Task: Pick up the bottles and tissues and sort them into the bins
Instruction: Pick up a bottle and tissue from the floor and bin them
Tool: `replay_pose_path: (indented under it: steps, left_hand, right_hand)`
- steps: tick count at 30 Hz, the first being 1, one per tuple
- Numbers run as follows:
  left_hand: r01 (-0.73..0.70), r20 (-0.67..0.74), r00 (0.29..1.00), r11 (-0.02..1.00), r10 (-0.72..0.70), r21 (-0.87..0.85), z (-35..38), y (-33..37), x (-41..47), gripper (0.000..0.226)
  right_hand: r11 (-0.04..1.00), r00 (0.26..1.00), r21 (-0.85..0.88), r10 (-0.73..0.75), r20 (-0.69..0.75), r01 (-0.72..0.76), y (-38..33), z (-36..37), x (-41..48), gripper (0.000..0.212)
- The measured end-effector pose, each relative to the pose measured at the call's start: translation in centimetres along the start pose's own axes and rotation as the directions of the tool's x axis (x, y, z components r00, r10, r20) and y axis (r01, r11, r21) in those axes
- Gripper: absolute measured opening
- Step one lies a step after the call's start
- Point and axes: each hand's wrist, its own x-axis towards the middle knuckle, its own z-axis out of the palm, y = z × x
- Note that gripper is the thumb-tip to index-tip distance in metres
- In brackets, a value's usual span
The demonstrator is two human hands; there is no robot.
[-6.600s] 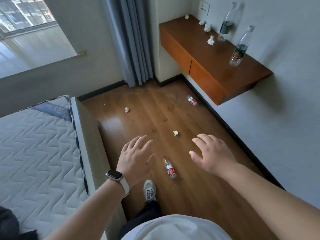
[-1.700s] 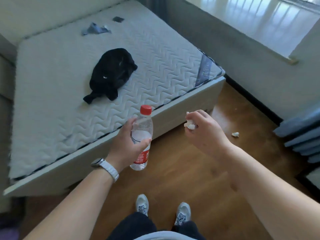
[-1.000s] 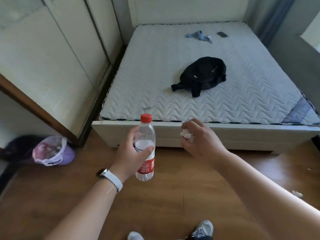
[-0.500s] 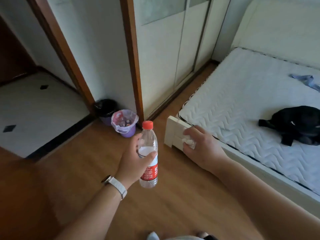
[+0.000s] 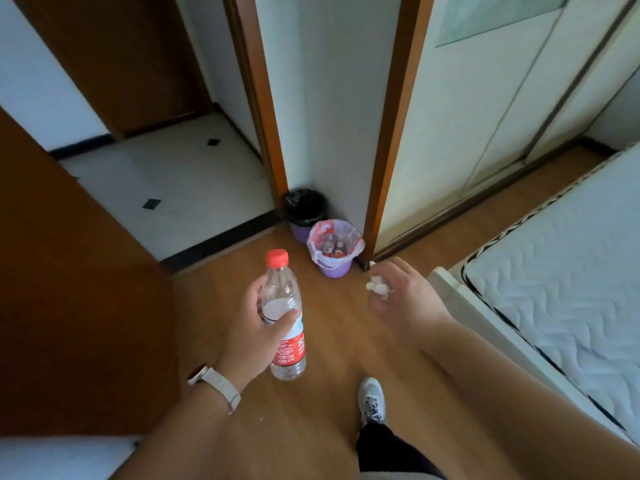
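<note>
My left hand (image 5: pixel 254 327) grips a clear plastic bottle (image 5: pixel 283 317) with a red cap and red label, held upright. My right hand (image 5: pixel 403 299) pinches a crumpled white tissue (image 5: pixel 378 286). Ahead on the floor, by the wall corner, stand two small purple bins. The nearer bin (image 5: pixel 335 247) has a white and pink liner and holds several bottles. The farther bin (image 5: pixel 305 208) has a black liner; its contents are hidden. Both hands are short of the bins.
An open brown door (image 5: pixel 79 289) stands at the left, with a tiled hallway (image 5: pixel 173 178) beyond the threshold. The bed with a white mattress (image 5: pixel 561 271) fills the right side. Sliding wardrobe doors (image 5: pixel 485 109) line the back right. My shoe (image 5: pixel 372 400) is on the wood floor.
I have turned from the bed toward the doorway corner, bringing the two bins close to centre view. Both hands keep the bottle and the tissue.
</note>
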Motion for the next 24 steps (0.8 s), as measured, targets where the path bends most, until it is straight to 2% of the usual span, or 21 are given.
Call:
replay_pose_path:
  steps: [8,11,19,24]
  left_hand:
    - [0.055,-0.045,0.997,0.998,-0.055,0.001,3.6,5.3,11.8,0.078]
    - [0.031,-0.078,0.997,0.999,-0.029,0.024,5.1,6.8,15.5,0.074]
    - [0.047,-0.094,0.995,0.998,-0.044,0.039,6.5,8.1,22.4,0.061]
    - [0.105,-0.055,0.993,0.994,-0.105,-0.012,5.7,6.0,27.4,0.059]
  right_hand:
    - [0.997,0.997,0.042,0.058,0.051,-0.06,7.4,-2.7,12.7,0.027]
    - [0.997,0.993,0.046,0.061,0.1,-0.066,9.9,-3.3,16.8,0.034]
    - [0.989,0.992,0.132,-0.083,0.098,0.07,9.7,-3.5,24.0,0.027]
    - [0.989,0.988,0.148,-0.033,0.148,0.011,10.5,-1.0,28.3,0.034]
